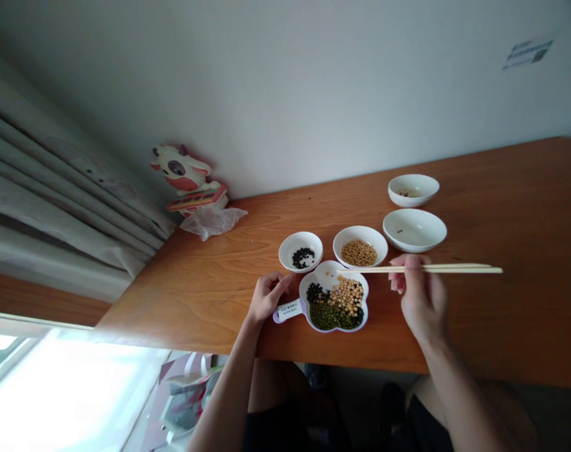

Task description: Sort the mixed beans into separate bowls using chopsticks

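Observation:
My right hand [420,295] holds a pair of wooden chopsticks [455,269], pointing left, with their tips at the upper part of a white clover-shaped dish [324,274]. Inside the dish are black beans [316,292], yellow soybeans [349,294] and green mung beans [330,316]. Nothing can be made out between the tips. My left hand [268,296] rests on the table just above the dish's labelled purple handle [288,311], fingers curled in; whether it touches the handle is unclear. Beyond the dish stand a bowl of black beans [300,235] and a bowl of soybeans [361,232].
Two more white bowls stand at the back right: the nearer bowl [424,235] has a couple of dark specks, the farther bowl [421,188] a few small pieces. A cow toy [184,172] and a plastic bag [214,220] sit by the wall on the wooden table [210,282].

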Motion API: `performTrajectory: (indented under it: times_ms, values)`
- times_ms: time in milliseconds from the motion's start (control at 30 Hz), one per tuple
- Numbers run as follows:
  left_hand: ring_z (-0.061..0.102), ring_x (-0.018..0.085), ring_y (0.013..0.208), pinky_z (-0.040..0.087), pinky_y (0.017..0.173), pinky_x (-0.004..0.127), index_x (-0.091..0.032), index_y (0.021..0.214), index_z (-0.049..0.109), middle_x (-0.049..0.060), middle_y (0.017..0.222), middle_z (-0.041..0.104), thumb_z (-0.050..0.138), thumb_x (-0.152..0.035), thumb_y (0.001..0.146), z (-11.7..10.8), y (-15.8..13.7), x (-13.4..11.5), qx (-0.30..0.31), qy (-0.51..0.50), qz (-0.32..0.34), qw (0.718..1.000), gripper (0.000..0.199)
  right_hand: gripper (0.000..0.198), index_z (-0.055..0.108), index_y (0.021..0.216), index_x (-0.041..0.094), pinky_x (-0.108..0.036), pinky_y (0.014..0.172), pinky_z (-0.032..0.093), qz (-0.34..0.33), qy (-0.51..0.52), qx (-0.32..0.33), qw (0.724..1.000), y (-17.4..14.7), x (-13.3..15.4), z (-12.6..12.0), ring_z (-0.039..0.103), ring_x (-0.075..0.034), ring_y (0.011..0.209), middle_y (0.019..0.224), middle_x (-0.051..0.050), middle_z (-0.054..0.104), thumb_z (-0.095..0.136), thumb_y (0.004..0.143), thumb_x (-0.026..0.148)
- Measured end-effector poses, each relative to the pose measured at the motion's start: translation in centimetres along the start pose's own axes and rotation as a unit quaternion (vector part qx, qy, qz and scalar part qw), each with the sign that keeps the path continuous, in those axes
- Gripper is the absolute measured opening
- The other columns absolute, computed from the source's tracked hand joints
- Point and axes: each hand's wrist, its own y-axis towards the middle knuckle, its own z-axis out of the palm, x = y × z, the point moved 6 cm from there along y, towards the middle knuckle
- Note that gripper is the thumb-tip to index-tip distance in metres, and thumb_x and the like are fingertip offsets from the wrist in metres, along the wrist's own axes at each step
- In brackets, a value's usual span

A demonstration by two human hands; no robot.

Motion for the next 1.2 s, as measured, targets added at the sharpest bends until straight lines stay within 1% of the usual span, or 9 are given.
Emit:
performTrajectory:
  times_ms: [233, 367, 467, 567, 733, 800, 967, 1100, 1200]
  values:
    - [0.074, 0.020, 0.093, 0.065, 0.082, 0.037, -0.015, 0.123, 0.070, 0.007, 0.114, 0.074, 0.068, -0.040, 0.109, -0.4, -0.2, 0.5, 0.000, -0.001, -0.009, 1.000, 0.029, 0.037, 0.076, 0.093, 0.024, -0.034, 0.062, 0.045, -0.052, -0.070, 0.037, 0.995, -0.3, -0.1, 0.6, 0.057, -0.018, 0.065, 0.080, -0.003, 0.068, 0.063, 0.105, 0.057]
    - [0.067, 0.014, 0.072, 0.059, 0.070, 0.029, -0.014, 0.100, 0.070, 0.001, 0.088, 0.070, 0.065, -0.046, 0.110, -0.3, -0.4, -0.3, 0.004, -0.004, 0.005, 1.000, 0.034, 0.038, 0.075, 0.094, 0.026, -0.035, 0.063, 0.046, -0.078, -0.090, 0.028, 0.993, -0.7, -0.1, 0.4, 0.058, -0.020, 0.067, 0.081, -0.004, 0.068, 0.057, 0.107, 0.057]
    - [0.056, 0.012, 0.060, 0.048, 0.060, 0.025, -0.017, 0.069, 0.061, -0.001, 0.065, 0.059, 0.058, -0.054, 0.110, 0.1, -0.3, -1.0, 0.006, -0.008, 0.019, 1.000, 0.055, 0.036, 0.076, 0.093, 0.026, -0.037, 0.065, 0.047, -0.090, -0.105, 0.029, 0.990, -0.8, 0.0, 0.2, 0.060, -0.021, 0.069, 0.079, -0.005, 0.068, 0.059, 0.107, 0.055]
    - [0.052, 0.013, 0.056, 0.041, 0.055, 0.025, -0.017, 0.066, 0.063, 0.001, 0.061, 0.060, 0.063, -0.056, 0.105, 0.3, -0.4, -1.9, 0.020, -0.003, 0.026, 0.999, 0.055, 0.035, 0.075, 0.091, 0.026, -0.037, 0.065, 0.046, -0.098, -0.116, 0.022, 0.988, -0.8, 0.1, 0.0, 0.059, -0.021, 0.068, 0.079, -0.004, 0.068, 0.058, 0.107, 0.052]
    - [0.045, 0.013, 0.059, 0.036, 0.057, 0.026, -0.019, 0.072, 0.062, 0.001, 0.067, 0.058, 0.047, -0.051, 0.112, -3.0, -0.5, -6.7, -0.038, 0.013, 0.060, 0.997, 0.054, 0.037, 0.072, 0.090, 0.027, -0.035, 0.059, 0.040, -0.107, -0.131, 0.014, 0.985, -1.2, 0.2, -0.2, 0.054, -0.018, 0.063, 0.077, -0.002, 0.065, 0.053, 0.110, 0.050]
    - [0.049, 0.014, 0.062, 0.035, 0.059, 0.026, -0.018, 0.074, 0.066, 0.001, 0.068, 0.061, 0.061, -0.049, 0.107, -4.1, 0.2, -9.7, -0.011, 0.036, 0.077, 0.996, 0.046, 0.037, 0.073, 0.090, 0.026, -0.034, 0.059, 0.042, -0.111, -0.141, 0.023, 0.983, -1.3, 0.2, 0.0, 0.055, -0.019, 0.063, 0.076, -0.002, 0.066, 0.054, 0.109, 0.052]
    - [0.056, 0.016, 0.059, 0.027, 0.057, 0.030, -0.020, 0.080, 0.073, 0.003, 0.071, 0.071, 0.059, -0.046, 0.108, -2.7, 1.9, -14.8, 0.148, 0.270, 0.154, 0.939, 0.041, 0.038, 0.075, 0.086, 0.025, -0.034, 0.059, 0.045, -0.112, -0.182, 0.101, 0.972, -0.4, 1.9, 1.4, 0.058, -0.018, 0.060, 0.071, -0.002, 0.067, 0.061, 0.106, 0.054]
    - [0.052, 0.017, 0.054, 0.021, 0.058, 0.032, -0.021, 0.066, 0.063, 0.004, 0.064, 0.067, 0.057, -0.041, 0.110, -1.3, 2.1, -13.1, 0.148, 0.319, 0.126, 0.928, 0.048, 0.034, 0.079, 0.083, 0.024, -0.033, 0.057, 0.043, -0.100, -0.226, 0.213, 0.945, 2.6, 6.2, 4.5, 0.059, -0.018, 0.060, 0.066, -0.001, 0.067, 0.071, 0.101, 0.052]
    - [0.055, 0.019, 0.056, 0.020, 0.060, 0.033, -0.021, 0.073, 0.069, 0.006, 0.068, 0.070, 0.057, -0.037, 0.110, -0.5, 1.4, -11.3, 0.124, 0.306, 0.117, 0.937, 0.042, 0.039, 0.077, 0.080, 0.024, -0.032, 0.060, 0.044, -0.103, -0.293, 0.304, 0.901, 4.9, 9.4, 7.4, 0.062, -0.019, 0.065, 0.068, -0.002, 0.069, 0.068, 0.102, 0.054]
